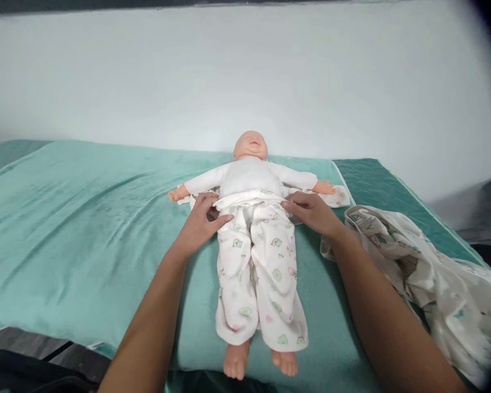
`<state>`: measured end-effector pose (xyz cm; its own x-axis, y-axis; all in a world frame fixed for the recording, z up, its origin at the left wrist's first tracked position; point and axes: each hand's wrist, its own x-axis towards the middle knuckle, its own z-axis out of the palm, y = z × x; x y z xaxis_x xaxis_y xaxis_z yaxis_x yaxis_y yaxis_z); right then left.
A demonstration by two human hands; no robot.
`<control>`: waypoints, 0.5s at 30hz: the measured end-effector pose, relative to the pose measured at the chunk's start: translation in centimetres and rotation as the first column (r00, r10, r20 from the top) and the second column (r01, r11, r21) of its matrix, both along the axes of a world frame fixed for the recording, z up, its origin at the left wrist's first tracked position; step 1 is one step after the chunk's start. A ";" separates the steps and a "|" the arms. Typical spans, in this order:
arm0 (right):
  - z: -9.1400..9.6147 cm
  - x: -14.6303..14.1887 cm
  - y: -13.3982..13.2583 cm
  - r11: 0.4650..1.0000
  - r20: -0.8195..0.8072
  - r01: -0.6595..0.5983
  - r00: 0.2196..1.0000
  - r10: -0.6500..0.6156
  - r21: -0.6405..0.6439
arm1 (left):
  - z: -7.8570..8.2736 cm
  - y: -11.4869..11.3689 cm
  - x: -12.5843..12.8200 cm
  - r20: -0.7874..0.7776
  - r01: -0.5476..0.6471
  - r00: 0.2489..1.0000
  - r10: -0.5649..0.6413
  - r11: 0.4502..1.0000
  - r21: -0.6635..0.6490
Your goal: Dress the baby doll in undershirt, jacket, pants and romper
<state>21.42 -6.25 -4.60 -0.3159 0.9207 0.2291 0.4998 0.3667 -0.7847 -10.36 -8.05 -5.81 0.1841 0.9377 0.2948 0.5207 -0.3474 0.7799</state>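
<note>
A baby doll (251,177) in a white long-sleeved top lies on its back with its arms spread, head toward the wall and bare feet toward me. It wears white trousers (276,273) printed with green and pink figures. My left hand (204,221) is at one side of the waistband, its thumb on the cloth and its fingers curled at the edge. At the opposite side, my right hand (313,212) pinches the waistband between thumb and fingers. The fingertips of both hands are partly hidden in the folds. Printed cloth (340,196) spreads beneath the doll's arms.
Green velvety cover (85,234) lies under the doll, and a darker green quilted cover (393,191) shows at the right. A crumpled white printed cloth (445,278) rests beside my right forearm. Behind stands a white wall (245,71). Grey floor (28,344) shows at lower left.
</note>
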 end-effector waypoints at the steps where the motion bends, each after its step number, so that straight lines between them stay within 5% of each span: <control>1: 0.1 0.2 -0.1 0.998 -0.004 -0.029 1.000 0.029 -0.052 | 0.1 -0.3 -0.2 0.053 0.027 0.998 -0.024 0.998 -0.062; 6: 0.1 0.3 -1.0 0.983 -0.013 -0.054 0.999 0.052 -0.176 | 0.7 -0.9 0.0 0.238 0.114 0.969 -0.058 0.967 -0.226; 15: 0.0 -1.9 -1.1 0.984 -0.089 0.175 0.981 -0.173 0.015 | 1.7 0.5 2.9 0.197 -0.172 0.968 0.158 0.983 0.059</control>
